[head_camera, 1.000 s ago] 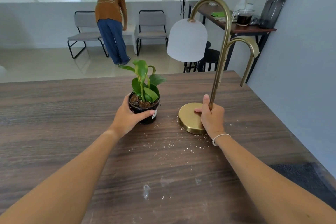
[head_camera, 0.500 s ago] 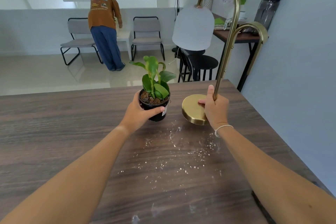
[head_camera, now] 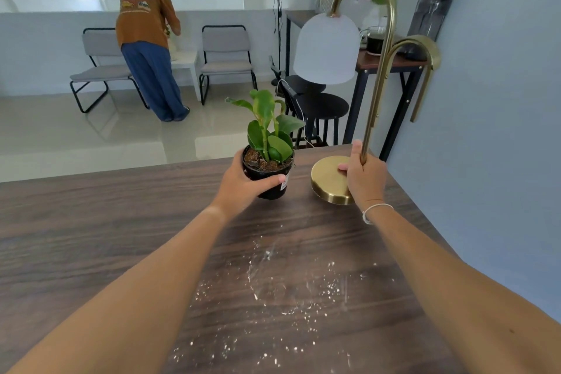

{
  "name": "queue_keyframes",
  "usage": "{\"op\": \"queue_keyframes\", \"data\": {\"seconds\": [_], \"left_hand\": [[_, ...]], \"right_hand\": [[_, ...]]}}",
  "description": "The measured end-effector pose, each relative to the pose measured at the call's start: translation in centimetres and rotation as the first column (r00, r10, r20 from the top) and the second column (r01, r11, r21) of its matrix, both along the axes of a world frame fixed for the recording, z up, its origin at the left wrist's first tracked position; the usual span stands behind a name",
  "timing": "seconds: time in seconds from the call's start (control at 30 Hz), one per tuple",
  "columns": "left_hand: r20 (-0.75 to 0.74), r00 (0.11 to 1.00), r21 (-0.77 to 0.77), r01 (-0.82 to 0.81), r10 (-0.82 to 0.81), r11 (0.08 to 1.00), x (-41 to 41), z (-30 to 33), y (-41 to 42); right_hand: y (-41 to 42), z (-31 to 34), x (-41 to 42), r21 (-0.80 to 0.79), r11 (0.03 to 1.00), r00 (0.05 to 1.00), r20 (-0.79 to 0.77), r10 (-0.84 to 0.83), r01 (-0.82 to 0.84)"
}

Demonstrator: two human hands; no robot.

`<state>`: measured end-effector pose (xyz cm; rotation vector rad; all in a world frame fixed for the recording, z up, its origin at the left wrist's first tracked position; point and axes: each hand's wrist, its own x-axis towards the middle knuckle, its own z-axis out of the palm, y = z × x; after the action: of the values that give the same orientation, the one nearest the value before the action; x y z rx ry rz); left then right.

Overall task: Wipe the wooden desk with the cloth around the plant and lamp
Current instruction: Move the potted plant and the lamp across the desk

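the left hand (head_camera: 239, 184) wraps its fingers around the black pot of the plant (head_camera: 268, 161), near the desk's (head_camera: 91, 237) far edge. the right hand (head_camera: 365, 181) grips the lamp (head_camera: 329, 181) stem just above its brass base; white crumbs (head_camera: 288, 291) lie nearer than both hands.

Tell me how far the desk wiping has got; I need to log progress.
Clearing is under way: the left hand holds the potted plant, the right hand grips the lamp stem. Wiping remains: white crumbs speckle the wooden desk, and no cloth is in view.
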<state>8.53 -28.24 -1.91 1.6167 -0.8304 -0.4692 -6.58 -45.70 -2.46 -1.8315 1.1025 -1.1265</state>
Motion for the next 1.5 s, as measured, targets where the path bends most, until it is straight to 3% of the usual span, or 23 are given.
{"op": "queue_keyframes", "data": {"seconds": [0.73, 0.9, 1.1, 1.23, 1.5], "left_hand": [[0.023, 0.999, 0.044, 0.036, -0.037, 0.998, 1.0, -2.1, -6.1], [0.026, 0.999, 0.051, 0.042, -0.043, 0.998, 1.1, -2.1, -6.3], [0.022, 0.999, 0.057, 0.040, -0.041, 0.998, 1.0, -2.1, -6.3], [0.020, 0.999, 0.055, 0.035, -0.036, 0.998, 0.9, -2.1, -6.3], [0.024, 0.999, 0.045, 0.031, -0.032, 0.998, 0.8, -2.3, -6.4]], "right_hand": [[-5.0, -2.6, 1.8, 0.101, 0.992, 0.995, 0.045, -0.086, 0.081], [-4.8, -2.7, 1.7, 0.104, 0.994, 0.999, 0.038, -0.035, 0.031], [-4.8, -2.8, 0.6, 0.003, 0.996, 0.994, -0.066, 0.088, -0.088], [-4.9, -3.0, -0.2, 0.031, 0.981, 0.962, -0.190, 0.194, -0.191], [-5.1, -2.8, -0.4, 0.035, 0.979, 0.948, -0.245, 0.203, -0.201]]}}
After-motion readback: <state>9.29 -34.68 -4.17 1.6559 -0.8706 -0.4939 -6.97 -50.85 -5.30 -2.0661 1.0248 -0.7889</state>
